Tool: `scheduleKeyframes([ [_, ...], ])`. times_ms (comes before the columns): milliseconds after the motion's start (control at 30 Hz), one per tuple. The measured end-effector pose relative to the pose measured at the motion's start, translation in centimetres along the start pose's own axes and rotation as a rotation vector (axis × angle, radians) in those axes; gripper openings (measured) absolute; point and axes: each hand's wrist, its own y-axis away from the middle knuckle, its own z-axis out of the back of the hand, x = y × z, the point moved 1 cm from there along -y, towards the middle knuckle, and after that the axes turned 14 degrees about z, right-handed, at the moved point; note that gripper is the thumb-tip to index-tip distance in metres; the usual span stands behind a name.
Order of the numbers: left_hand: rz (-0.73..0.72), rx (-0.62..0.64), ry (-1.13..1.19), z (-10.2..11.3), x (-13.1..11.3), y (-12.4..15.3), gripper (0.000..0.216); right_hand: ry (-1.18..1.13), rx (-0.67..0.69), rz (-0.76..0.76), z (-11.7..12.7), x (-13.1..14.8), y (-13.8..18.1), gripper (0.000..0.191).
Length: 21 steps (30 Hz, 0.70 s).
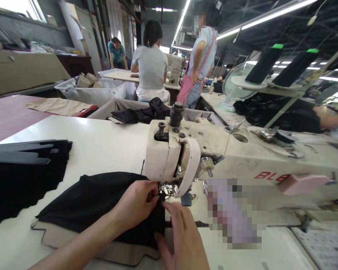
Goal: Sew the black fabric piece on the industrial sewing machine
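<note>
Black fabric is pinched by the left hand at the presser foot; the right hand lies flat, open, apparently pressing the fabric's near edge.

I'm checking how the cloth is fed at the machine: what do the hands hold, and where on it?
The left hand pinches the black cloth at its edge by the needle. The right hand lies flat on the same cloth, pressing rather than gripping.

Black fabric lies flat and rumpled on the white surface, its right edge folded up under the sewing machine's presser foot
</note>
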Motion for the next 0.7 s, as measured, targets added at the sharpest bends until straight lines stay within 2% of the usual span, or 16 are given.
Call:
scheduleKeyframes([
  [100,0.064,-0.044,0.0,-0.1,-0.1,-0.1,0.013,0.583,0.058,0.374,-0.1,0.3,0.7,0.052],
  [233,0.095,-0.065,-0.006,-0.3,-0.3,-0.3,0.012,0.794,0.241,0.576,0.7,0.2,0.2,0.057],
  [333,0.094,-0.107,-0.012,-0.5,-0.3,-0.5,0.011,0.815,0.322,0.584,1.4,0.3,-0.6,0.058],
  [467,0.072,-0.163,-0.013,-0.7,-0.3,-0.8,0.016,0.797,0.282,0.506,1.5,0.6,-1.1,0.057],
  [700,0.047,-0.213,-0.007,-0.7,0.0,-1.3,0.014,0.731,0.247,0.514,1.4,0.5,-1.6,0.056],
])
